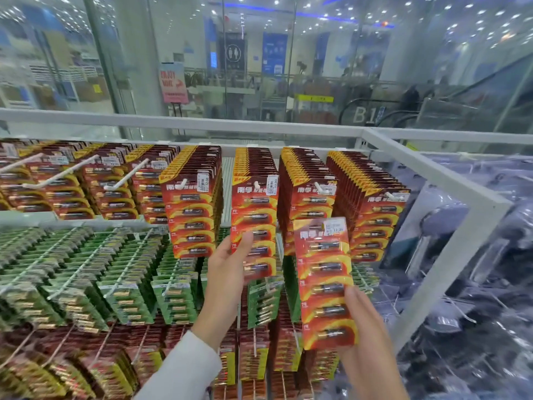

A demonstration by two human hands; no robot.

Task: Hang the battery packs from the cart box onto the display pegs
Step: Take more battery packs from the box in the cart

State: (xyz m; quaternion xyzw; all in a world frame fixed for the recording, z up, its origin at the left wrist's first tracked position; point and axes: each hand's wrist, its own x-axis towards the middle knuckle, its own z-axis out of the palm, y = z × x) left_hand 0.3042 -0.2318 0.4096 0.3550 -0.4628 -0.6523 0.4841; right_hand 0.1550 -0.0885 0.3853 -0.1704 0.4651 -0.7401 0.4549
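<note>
Nearest the viewer, a person's two bare hands reach up toward a shop display of carded batteries. The right hand (364,321) has its grip closed on the lower edge of a loose battery pack (324,281), a tall red and yellow card with a price sticker at its top corner. This pack is held upright in the air, in front of the display and not yet on any peg. The left hand (227,272), coming out of a white sleeve (184,370), has its grip on the lower part of the hanging pack (255,215) at the front of the second full row; the thumb lies across the card's face.

Behind the hands, the top row of pegs holds red packs. Four rows on the right are filled to the peg tips, including the third peg (319,187), which stands just above the loose pack. To the left, the long white pegs (127,176) show bare length in front of their packs, so there is room there. Lower rows hold green packs (121,295).

Judging by this, much of the stocking appears done, with at least this one pack left to hang. The cart box is out of view, so the remaining count cannot be told.

Farthest back is a glass wall (259,67) with a shopping hall beyond it.
</note>
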